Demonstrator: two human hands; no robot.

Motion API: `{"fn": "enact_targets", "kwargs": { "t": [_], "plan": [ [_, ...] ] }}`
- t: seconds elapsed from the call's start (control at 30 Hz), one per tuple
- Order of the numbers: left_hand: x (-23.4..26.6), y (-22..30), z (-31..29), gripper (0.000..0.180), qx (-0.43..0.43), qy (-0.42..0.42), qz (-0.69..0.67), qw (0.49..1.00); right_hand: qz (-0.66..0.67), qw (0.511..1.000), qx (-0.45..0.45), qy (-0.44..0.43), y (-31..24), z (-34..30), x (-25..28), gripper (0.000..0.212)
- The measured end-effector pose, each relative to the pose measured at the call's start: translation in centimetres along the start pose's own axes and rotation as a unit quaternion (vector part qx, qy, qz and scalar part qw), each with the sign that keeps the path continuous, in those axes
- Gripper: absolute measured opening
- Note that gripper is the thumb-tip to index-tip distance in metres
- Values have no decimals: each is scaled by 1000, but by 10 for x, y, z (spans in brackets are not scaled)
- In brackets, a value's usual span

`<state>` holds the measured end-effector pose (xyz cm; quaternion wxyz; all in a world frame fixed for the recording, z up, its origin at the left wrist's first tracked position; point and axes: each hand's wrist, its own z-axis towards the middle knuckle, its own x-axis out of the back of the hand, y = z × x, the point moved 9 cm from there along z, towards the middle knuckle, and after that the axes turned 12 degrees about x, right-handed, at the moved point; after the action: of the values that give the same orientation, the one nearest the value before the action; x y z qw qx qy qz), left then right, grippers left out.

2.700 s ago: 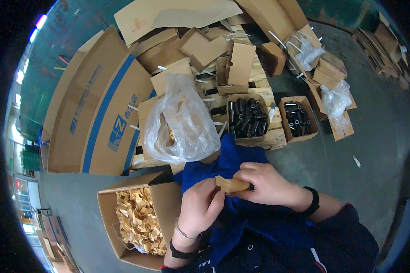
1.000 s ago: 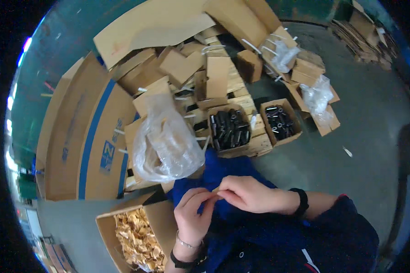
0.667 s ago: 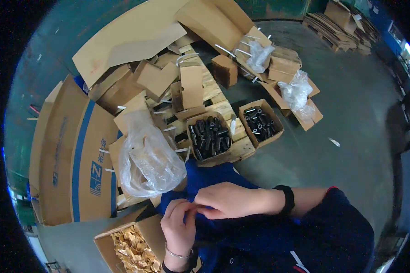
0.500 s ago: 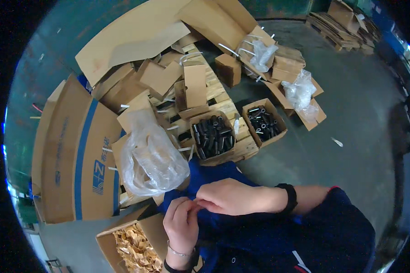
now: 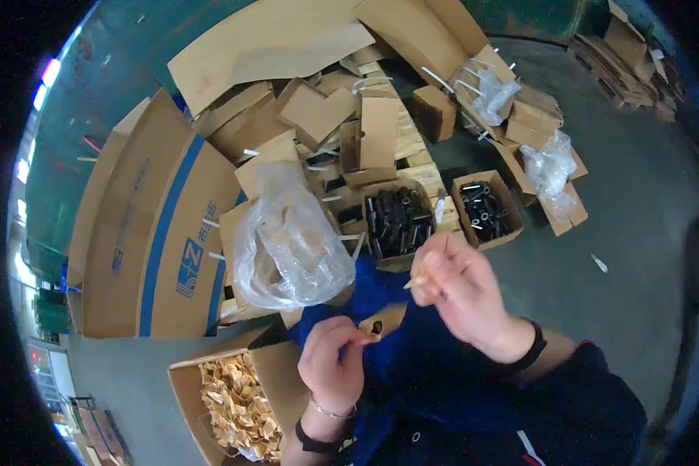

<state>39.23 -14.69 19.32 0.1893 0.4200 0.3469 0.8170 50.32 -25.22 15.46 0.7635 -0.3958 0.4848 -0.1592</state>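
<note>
My left hand [image 5: 334, 361] pinches a small brown paper packet [image 5: 390, 318] in front of my body; something dark shows through its open end. Up and to the right, my right hand [image 5: 467, 299] is closed on a pale brown paper scrap [image 5: 413, 283], apart from the packet. Below and left of my left hand stands a cardboard box [image 5: 283, 380] holding many crumpled brown paper scraps [image 5: 237, 400]. Ahead of my hands, black tube-like pieces [image 5: 400, 221] fill an open box on the pallet. A second box [image 5: 499, 242] with similar black pieces stands to its right.
A wooden pallet [image 5: 414, 147] carries opened cartons and a clear plastic bag [image 5: 291, 256]. A large carton [image 5: 171, 202] with a blue stripe leans at the left. More cartons with clear plastic [image 5: 549, 167] lie at far right, and flattened cardboard [image 5: 617, 58] is stacked behind.
My hands, together half a second ago, have parted. The right moved up and right with the scrap, and the packet in my left now shows. The whole view has shifted slightly.
</note>
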Motion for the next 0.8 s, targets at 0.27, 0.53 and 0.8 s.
{"fn": "enact_targets", "kwargs": {
  "t": [0.27, 0.53, 0.8],
  "plan": [
    [9, -25, -3, 15, 85, -33, -176, 980, -108, 979, -103, -139, 31, -2, 19, 14],
    [-11, -40, -6, 20, 207, -92, -338, 913, -375, 823, -13, -428, 27, -28, -41, 33],
    [-35, -44, -15, 14, 216, -251, -88, 939, -536, 755, 125, -356, 18, -25, -32, 23]
  ]
}}
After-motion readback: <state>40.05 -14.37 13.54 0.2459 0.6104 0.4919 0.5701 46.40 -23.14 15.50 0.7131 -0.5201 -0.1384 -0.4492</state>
